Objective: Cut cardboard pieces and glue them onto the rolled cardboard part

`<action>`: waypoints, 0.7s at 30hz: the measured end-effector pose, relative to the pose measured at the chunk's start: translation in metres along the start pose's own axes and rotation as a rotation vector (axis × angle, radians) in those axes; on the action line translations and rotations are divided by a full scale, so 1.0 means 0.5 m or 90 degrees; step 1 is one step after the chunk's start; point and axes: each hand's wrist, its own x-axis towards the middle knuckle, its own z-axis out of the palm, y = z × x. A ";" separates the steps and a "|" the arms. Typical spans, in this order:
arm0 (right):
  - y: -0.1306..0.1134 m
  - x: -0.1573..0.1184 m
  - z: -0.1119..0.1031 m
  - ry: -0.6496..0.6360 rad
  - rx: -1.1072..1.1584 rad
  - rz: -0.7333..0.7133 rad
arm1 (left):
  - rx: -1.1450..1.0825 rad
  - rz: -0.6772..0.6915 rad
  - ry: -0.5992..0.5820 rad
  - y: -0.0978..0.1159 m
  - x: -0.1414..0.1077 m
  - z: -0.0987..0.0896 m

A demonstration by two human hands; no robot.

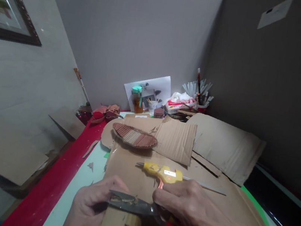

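Note:
My right hand point(190, 206) is closed around the red handles of a pair of scissors point(139, 207). Their dark blades point left and stand slightly apart, with a frayed brownish strip between them. My left hand point(92, 202) grips a tan cardboard piece point(114, 222) with a dark slot in its side, close below the scissor tips. Part of this piece runs out of the bottom of the view. Just beyond my right hand, a yellow hot glue gun point(156, 170) lies on its side, a glue stick point(207, 185) sticking out of its back.
Behind the glue gun lies an oval of brown and white corrugated cardboard point(135, 137) on a large cardboard sheet point(123, 162). Loose cardboard pieces point(227, 147) spread rightward. At the back stand a jar with a turquoise lid point(137, 99), a tissue pack point(180, 102) and a cup of glue sticks point(202, 105).

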 end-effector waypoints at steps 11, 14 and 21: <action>0.007 -0.003 0.001 0.002 -0.024 0.019 | -0.011 -0.021 0.003 -0.004 0.004 0.001; 0.007 0.010 -0.007 0.062 0.007 0.048 | -0.003 0.010 -0.039 0.001 0.013 -0.006; -0.007 0.024 -0.040 0.045 0.094 0.054 | -0.075 0.070 -0.042 -0.046 0.047 -0.052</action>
